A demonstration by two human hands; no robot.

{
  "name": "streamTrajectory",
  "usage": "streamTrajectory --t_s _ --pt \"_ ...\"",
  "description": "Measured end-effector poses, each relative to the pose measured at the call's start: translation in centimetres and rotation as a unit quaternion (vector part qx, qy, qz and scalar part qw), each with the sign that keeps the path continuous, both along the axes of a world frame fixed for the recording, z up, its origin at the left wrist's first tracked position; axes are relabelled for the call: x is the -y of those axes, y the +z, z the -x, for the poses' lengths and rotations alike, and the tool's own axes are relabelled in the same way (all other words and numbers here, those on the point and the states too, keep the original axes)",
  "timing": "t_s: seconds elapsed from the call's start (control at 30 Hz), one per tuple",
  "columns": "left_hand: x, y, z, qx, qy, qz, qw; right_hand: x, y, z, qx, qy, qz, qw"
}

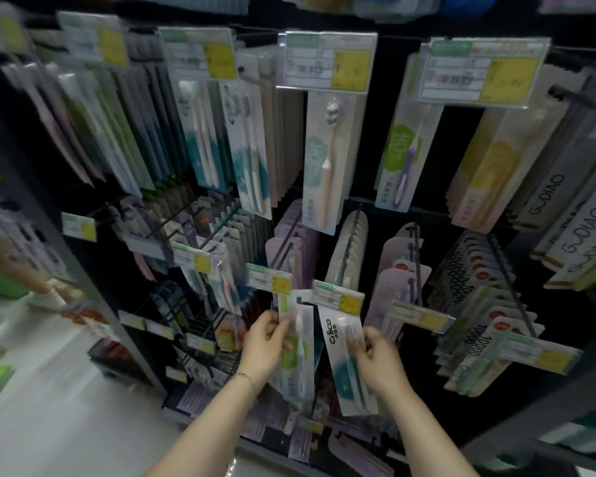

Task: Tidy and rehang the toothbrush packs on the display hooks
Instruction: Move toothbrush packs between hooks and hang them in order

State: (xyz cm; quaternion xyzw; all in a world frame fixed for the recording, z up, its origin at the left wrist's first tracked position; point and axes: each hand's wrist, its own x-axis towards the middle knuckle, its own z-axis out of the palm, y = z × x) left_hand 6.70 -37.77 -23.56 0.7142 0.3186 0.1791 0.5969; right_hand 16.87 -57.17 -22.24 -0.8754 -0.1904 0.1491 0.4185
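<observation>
**Item 1: left hand** [265, 344]. Lower centre of the frame. The fingers are curled and close together, pinching the left edge of a green-and-white toothbrush pack [298, 363] at about its upper third. A thin bracelet [246, 376] sits on the wrist.

**Item 2: green-and-white toothbrush pack.** Held nearly upright, just left of centre and low in the frame. Its top reaches a dark hook tip [300, 300]. Motion blur hides whether the hang hole is on the hook.

**Item 3: right hand** [382, 361]. Lower centre, right of the left hand and apart from it. The fingers are bent and narrow, gripping the right edge of a white-and-teal pack [338, 370] near its middle.

**Item 4: white-and-teal pack.** Printed "Cnice" down its left side. It tilts with its top leaning left, just beside the green-and-white pack. Its top edge lies under a yellow-and-white price tag [338, 296].

**Item 5: display rack** [386, 139]. A black back panel fills most of the frame, carrying rows of hooks with hanging packs.
- Upper centre: a pack with a pink brush [327, 160].
- To the right of that: a pack with a purple brush [405, 156].
- Right edge: grey boxes lettered "GUDIAO" [572, 232].
- Lower right: a row of packs marked "10000" [475, 335].
- Middle of the frame: lilac packs [291, 235] threaded on a slanted hook.

**Item 6: price tags.** A large clear-fronted tag [327, 60] stands at upper centre, with others along each hook end. Their print is too blurred to read.

**Item 7: floor** [49, 407]. Pale, at the lower left of the frame.
</observation>
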Motion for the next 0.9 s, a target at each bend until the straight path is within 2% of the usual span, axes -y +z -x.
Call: streamTrajectory --t_s 0.13,0.57,0.73,0.9 --pt "-2.5 -0.3 1.4 0.01 0.002 -0.004 1.0 -2.2 -0.3 0.8 0.024 0.013 0.039 0.999" --pt "-12.1 0.4 5.8 0.004 -0.027 0.0 1.0 -11.3 1.2 5.3 0.035 -0.034 0.008 0.999" --pt "-15.6 1.1 7.4 0.014 -0.069 -0.006 0.997 -13.6 1.3 6.5 0.063 -0.017 0.036 0.997" --pt "-19.2 1.9 8.8 0.028 -0.115 -0.027 0.993 -15.4 1.7 7.7 0.045 0.025 0.057 0.997"
